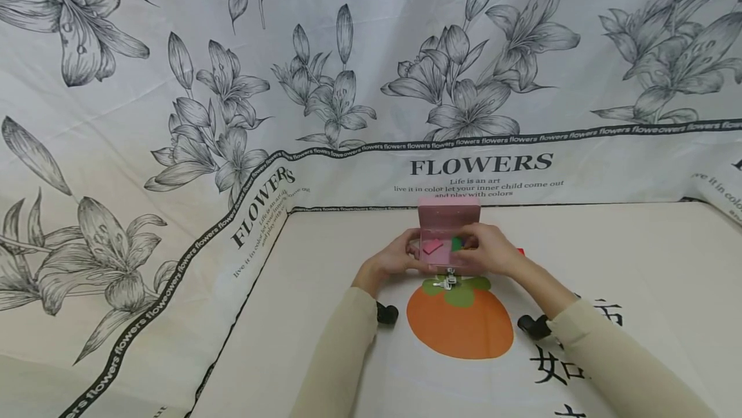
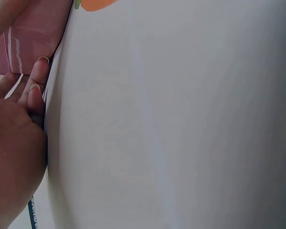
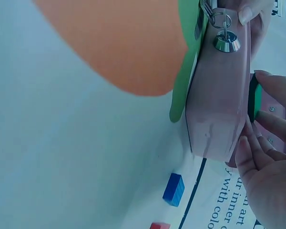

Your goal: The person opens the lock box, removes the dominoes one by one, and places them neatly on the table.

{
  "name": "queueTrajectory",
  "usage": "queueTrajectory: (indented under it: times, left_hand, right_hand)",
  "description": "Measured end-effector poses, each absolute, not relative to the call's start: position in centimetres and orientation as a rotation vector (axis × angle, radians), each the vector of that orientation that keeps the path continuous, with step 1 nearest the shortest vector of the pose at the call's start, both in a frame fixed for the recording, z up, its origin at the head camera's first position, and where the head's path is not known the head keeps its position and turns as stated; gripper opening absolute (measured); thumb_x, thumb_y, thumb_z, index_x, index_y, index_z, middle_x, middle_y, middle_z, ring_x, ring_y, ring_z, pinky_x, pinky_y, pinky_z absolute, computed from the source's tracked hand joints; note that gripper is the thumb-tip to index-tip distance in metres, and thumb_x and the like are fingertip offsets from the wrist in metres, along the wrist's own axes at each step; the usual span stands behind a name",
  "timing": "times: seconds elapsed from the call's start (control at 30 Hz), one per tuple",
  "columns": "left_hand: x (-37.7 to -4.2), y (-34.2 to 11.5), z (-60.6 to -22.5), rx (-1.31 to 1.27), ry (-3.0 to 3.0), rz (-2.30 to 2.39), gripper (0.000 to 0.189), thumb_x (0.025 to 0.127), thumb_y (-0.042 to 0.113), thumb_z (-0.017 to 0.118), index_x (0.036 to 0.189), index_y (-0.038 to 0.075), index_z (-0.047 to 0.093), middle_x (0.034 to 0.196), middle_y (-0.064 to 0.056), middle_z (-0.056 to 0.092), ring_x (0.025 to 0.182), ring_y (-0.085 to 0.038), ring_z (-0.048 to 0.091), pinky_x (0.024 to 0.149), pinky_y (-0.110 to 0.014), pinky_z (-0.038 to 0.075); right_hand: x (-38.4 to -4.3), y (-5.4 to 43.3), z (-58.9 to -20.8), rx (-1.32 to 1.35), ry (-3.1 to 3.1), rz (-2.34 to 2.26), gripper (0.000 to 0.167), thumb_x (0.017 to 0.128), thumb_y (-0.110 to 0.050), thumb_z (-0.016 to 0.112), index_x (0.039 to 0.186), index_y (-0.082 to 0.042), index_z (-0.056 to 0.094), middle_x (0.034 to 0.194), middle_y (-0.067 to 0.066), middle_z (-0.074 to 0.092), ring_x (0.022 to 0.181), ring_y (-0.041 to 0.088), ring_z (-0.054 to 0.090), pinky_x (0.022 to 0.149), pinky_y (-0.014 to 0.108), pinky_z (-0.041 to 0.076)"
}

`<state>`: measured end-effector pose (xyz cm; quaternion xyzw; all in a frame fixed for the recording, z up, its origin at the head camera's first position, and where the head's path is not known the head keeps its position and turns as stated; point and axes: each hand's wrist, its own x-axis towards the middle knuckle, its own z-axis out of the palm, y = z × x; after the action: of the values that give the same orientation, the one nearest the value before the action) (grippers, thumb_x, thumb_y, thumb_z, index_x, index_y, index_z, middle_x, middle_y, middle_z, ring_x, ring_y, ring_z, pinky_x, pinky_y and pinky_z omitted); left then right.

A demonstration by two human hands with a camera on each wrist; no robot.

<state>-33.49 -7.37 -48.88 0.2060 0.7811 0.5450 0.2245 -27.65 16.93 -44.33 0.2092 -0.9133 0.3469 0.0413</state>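
Observation:
A pink box (image 1: 449, 217) with its lid raised stands at the far side of the table. My left hand (image 1: 397, 254) grips its left wall, thumb at the front rim (image 3: 250, 28). Between thumb and fingertips, my right hand (image 1: 489, 250) pinches a green block (image 3: 257, 98) at the box's opening, near the right wall. Inside the box lies a pinkish-red block (image 1: 432, 247). A silver lock (image 3: 227, 42) with keys (image 1: 447, 281) hanging from it is on the front wall. In the left wrist view, my left fingers (image 2: 38, 78) lie along the box's side.
To the right of the box, a blue block (image 3: 173, 190) and a red block (image 3: 160, 225) lie on the table. The cloth bears an orange fruit print (image 1: 460, 328) and black characters (image 1: 551, 366). A flower-printed curtain (image 1: 348, 173) hangs behind and at the left.

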Motion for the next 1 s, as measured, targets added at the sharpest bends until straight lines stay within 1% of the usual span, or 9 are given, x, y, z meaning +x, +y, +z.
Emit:
queueTrajectory:
  times: [0.13, 0.23, 0.37, 0.47, 0.7, 0.83, 1.0]
  left_hand:
    - [-33.4, -7.3, -48.8, 0.577, 2.173, 1.488, 0.094, 0.079, 0.011, 0.089, 0.157, 0.015, 0.037, 0.120, -0.007, 0.058, 0.091, -0.016, 0.054, 0.081, -0.029, 0.045]
    - [-33.2, -7.2, -48.7, 0.568, 2.186, 1.481, 0.095, 0.078, 0.011, 0.090, 0.157, 0.015, 0.036, 0.120, -0.008, 0.058, 0.092, -0.017, 0.054, 0.083, -0.029, 0.044]
    - [-33.2, -7.2, -48.6, 0.548, 2.210, 1.456, 0.098, 0.078, 0.015, 0.091, 0.158, 0.017, 0.035, 0.119, -0.007, 0.059, 0.094, -0.017, 0.054, 0.087, -0.031, 0.044]
    - [-33.3, -7.2, -48.7, 0.548, 2.232, 1.430, 0.099, 0.077, 0.017, 0.092, 0.159, 0.018, 0.035, 0.119, -0.004, 0.059, 0.095, -0.017, 0.054, 0.088, -0.031, 0.044]
    - [-33.2, -7.4, -48.7, 0.545, 2.254, 1.426, 0.099, 0.076, 0.017, 0.093, 0.157, 0.019, 0.037, 0.120, -0.004, 0.059, 0.095, -0.016, 0.055, 0.087, -0.031, 0.044]
    - [-33.1, -7.4, -48.6, 0.539, 2.250, 1.416, 0.100, 0.076, 0.019, 0.093, 0.158, 0.019, 0.036, 0.120, -0.004, 0.060, 0.097, -0.016, 0.055, 0.089, -0.032, 0.044]
    - [-33.1, -7.3, -48.6, 0.553, 2.234, 1.427, 0.098, 0.076, 0.017, 0.092, 0.158, 0.018, 0.037, 0.122, -0.004, 0.060, 0.097, -0.016, 0.056, 0.090, -0.031, 0.044]
  right_hand:
    - [-27.2, 17.5, -44.1, 0.624, -2.796, 1.070, 0.041, 0.085, -0.003, 0.080, 0.122, 0.009, 0.068, 0.097, 0.015, 0.071, 0.082, 0.021, 0.064, 0.073, 0.036, 0.053]
    - [-27.0, 18.0, -43.9, 0.613, -2.806, 1.077, 0.042, 0.084, -0.003, 0.080, 0.123, 0.010, 0.067, 0.099, 0.015, 0.071, 0.083, 0.022, 0.065, 0.071, 0.035, 0.053]
    - [-26.7, 18.6, -43.8, 0.602, -2.811, 1.077, 0.044, 0.085, -0.005, 0.081, 0.123, 0.011, 0.067, 0.105, 0.019, 0.071, 0.088, 0.024, 0.067, 0.073, 0.035, 0.056]
    - [-26.5, 19.1, -43.7, 0.579, -2.812, 1.079, 0.045, 0.085, -0.006, 0.081, 0.123, 0.011, 0.067, 0.110, 0.021, 0.071, 0.089, 0.025, 0.069, 0.075, 0.036, 0.057]
    - [-26.0, 20.1, -43.6, 0.558, -2.813, 1.036, 0.043, 0.084, -0.009, 0.083, 0.118, 0.011, 0.068, 0.106, 0.021, 0.070, 0.087, 0.026, 0.069, 0.070, 0.033, 0.054]
    - [-25.6, 20.8, -43.4, 0.542, -2.824, 0.993, 0.042, 0.083, -0.010, 0.084, 0.116, 0.010, 0.069, 0.105, 0.021, 0.070, 0.087, 0.027, 0.068, 0.069, 0.034, 0.054]
    - [-25.2, 21.8, -43.3, 0.515, -2.844, 0.966, 0.041, 0.083, -0.009, 0.083, 0.117, 0.010, 0.069, 0.106, 0.019, 0.070, 0.088, 0.028, 0.068, 0.071, 0.034, 0.054]
